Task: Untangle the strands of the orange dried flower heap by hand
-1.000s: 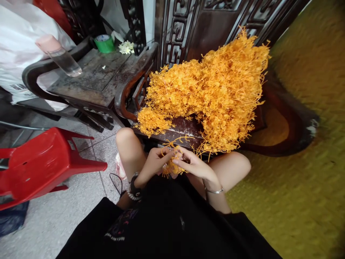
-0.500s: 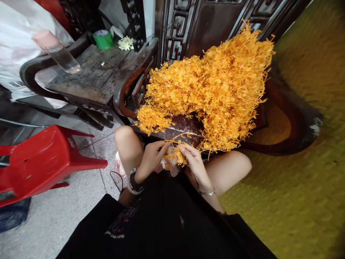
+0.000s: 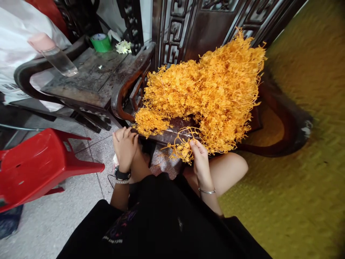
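A tangled orange artificial sprig (image 3: 184, 149) with thin curling stems hangs between the pinched thumb and fingers of my right hand (image 3: 201, 158), above the gap between my knees. My left hand (image 3: 125, 148) lies over my left knee, fingers stretched and holding nothing. On the dark wooden chair seat (image 3: 178, 126) in front of me rests a large heap of the same orange sprigs (image 3: 215, 86). A smaller orange clump (image 3: 152, 121) sits at the heap's near left, by the seat's front edge.
A carved wooden armrest (image 3: 121, 93) borders the seat on the left. Beyond it, a side table (image 3: 88, 77) bears a bottle (image 3: 58, 59), green tape (image 3: 101, 43) and pale flowers (image 3: 124, 46). A red plastic stool (image 3: 40, 158) stands left; a yellowish textured surface (image 3: 291, 201) lies right.
My left hand has let go of the sprig and moved left onto my knee. My right hand keeps hold of it, slightly farther right. The view has shifted a little.
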The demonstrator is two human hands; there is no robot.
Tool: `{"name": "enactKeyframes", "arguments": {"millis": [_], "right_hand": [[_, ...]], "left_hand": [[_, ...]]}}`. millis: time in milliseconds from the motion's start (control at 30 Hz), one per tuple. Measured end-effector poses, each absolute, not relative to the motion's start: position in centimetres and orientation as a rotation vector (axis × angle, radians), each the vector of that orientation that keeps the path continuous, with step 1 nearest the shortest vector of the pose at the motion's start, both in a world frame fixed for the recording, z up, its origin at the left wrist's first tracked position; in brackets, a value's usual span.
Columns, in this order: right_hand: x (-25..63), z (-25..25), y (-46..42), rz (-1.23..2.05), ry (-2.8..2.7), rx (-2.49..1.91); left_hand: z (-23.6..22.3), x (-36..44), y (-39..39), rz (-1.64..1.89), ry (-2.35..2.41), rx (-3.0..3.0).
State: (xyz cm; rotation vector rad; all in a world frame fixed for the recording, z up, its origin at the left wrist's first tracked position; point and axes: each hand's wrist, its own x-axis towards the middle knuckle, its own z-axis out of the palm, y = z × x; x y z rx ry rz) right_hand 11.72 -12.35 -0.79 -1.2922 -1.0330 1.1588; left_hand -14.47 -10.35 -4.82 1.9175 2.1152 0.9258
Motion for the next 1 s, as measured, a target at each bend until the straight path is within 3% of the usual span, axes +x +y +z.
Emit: {"name": "enactKeyframes", "arguments": {"millis": [233,567,767,1000], "right_hand": [[11.2,-0.7,-12.0,1.159,-1.059,-1.296],[10.2,0.0,-11.8,1.182,-0.985,-1.28],[9.3,0.3,-11.8,1.156,-1.085,-1.257],[8.7,1.1,-12.1,1.045,-1.28,-1.292]], "left_hand": [[-5.0,-16.5,-8.6,0.677,1.855,2.138],[-4.2,-15.2,-9.2,0.834,1.732,1.976],[0.0,-9.1,-12.3,1.377,1.461,1.565],[1.2,-5.0,-12.2,1.236,1.349,1.763]]}}
